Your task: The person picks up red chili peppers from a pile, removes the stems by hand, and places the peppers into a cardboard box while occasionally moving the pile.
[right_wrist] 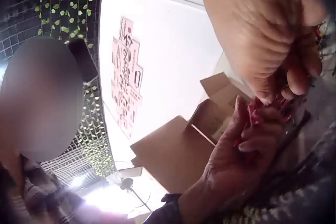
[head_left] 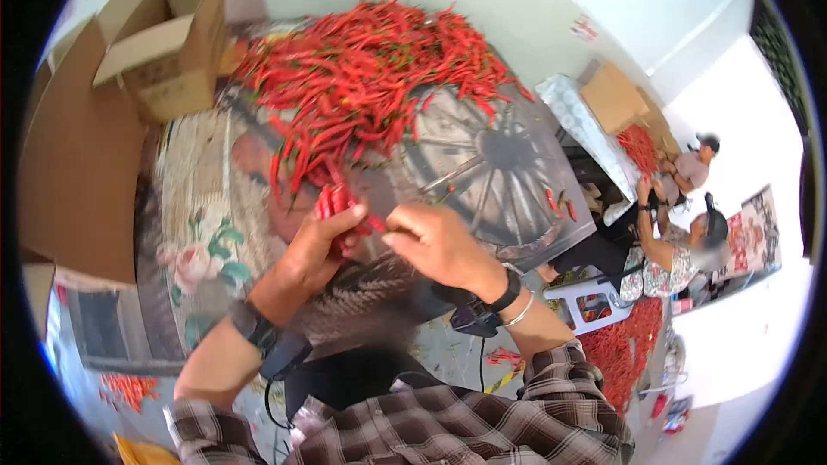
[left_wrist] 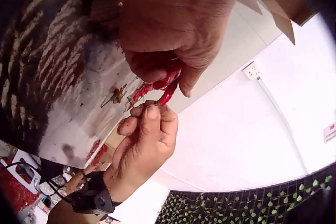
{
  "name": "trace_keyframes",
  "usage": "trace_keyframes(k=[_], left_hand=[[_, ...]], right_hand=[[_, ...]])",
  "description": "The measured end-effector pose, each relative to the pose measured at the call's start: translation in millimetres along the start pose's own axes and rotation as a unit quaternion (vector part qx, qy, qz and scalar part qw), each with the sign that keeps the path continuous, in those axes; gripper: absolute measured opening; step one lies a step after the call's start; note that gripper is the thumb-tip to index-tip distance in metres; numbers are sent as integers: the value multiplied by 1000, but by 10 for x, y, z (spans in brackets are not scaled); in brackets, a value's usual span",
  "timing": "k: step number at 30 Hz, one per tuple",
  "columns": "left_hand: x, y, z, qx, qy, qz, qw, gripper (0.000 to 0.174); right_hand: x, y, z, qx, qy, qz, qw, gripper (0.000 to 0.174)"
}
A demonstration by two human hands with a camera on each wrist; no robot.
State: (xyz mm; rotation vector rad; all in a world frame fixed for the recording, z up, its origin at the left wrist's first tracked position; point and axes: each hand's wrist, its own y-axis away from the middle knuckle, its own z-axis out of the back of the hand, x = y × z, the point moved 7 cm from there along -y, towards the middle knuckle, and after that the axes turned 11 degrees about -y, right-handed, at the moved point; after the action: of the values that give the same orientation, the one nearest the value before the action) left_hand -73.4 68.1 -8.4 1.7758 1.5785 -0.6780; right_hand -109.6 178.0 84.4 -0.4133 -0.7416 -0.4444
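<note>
My left hand (head_left: 312,250) grips a small bunch of red chili peppers (head_left: 334,201) near the table's front edge. Close on its right, my right hand (head_left: 444,245) pinches the end of one red chili (left_wrist: 167,96) between thumb and forefinger. In the left wrist view that chili spans the two hands, its other end inside the left hand's curled fingers. The right wrist view shows red peppers in the left hand (right_wrist: 239,153), partly covered by its fingers. Just beyond the hands, a large heap of red chilies (head_left: 362,77) with green stems spreads over the table.
The table (head_left: 388,176) has a patterned cover with wheel and flower prints. Open cardboard boxes (head_left: 95,155) stand on the left. A few loose chilies (head_left: 560,204) lie at the table's right edge. Two people (head_left: 680,241) sit at another table on the right, near chilies (head_left: 624,353) on the floor.
</note>
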Motion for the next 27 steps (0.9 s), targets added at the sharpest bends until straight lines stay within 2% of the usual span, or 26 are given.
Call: trace_keyframes(k=[2, 6, 9, 10, 12, 16, 18, 20, 21, 24, 25, 26, 27], left_hand=[[-5, 32, 68, -69, 6, 1, 998, 26], [-2, 24, 85, -100, -24, -20, 994, 25], [-5, 25, 114, -118, -59, -42, 990, 25], [-39, 19, 109, -123, -82, -61, 987, 25], [-50, 19, 114, -130, -86, -74, 985, 24], [-54, 63, 112, -110, -106, -85, 985, 20], [-63, 69, 101, -97, -122, -85, 984, 19], [-29, 35, 116, -91, -87, -50, 991, 20], [-33, 29, 116, -99, -53, -49, 992, 20], [-48, 26, 113, -71, 34, -28, 997, 18], [-59, -17, 125, -40, 24, -64, 997, 20], [-51, -39, 123, -39, 23, -64, 997, 20], [-43, -51, 120, -34, 58, -60, 996, 19]], right_hand=[[-13, -8, 68, -22, 4, -5, 1000, 14], [-103, -33, 172, -59, -6, -27, 998, 14], [-39, -57, 123, -110, 127, 77, 983, 10], [-45, -75, 88, -106, 123, 79, 984, 10], [-51, -116, 15, -73, 207, 57, 974, 5], [-159, -278, 68, -63, 267, 48, 960, 7], [-541, -313, 244, -46, 351, -11, 935, 10], [-782, -281, 480, -21, 375, -89, 923, 12], [-789, -292, 585, -15, 377, -86, 922, 12], [-896, -365, 910, -54, 397, -124, 908, 13], [-935, -449, 970, -82, 379, -76, 918, 12], [-872, -535, 1012, -109, 359, -26, 926, 13], [-966, -611, 1024, -118, 300, -78, 943, 19]])
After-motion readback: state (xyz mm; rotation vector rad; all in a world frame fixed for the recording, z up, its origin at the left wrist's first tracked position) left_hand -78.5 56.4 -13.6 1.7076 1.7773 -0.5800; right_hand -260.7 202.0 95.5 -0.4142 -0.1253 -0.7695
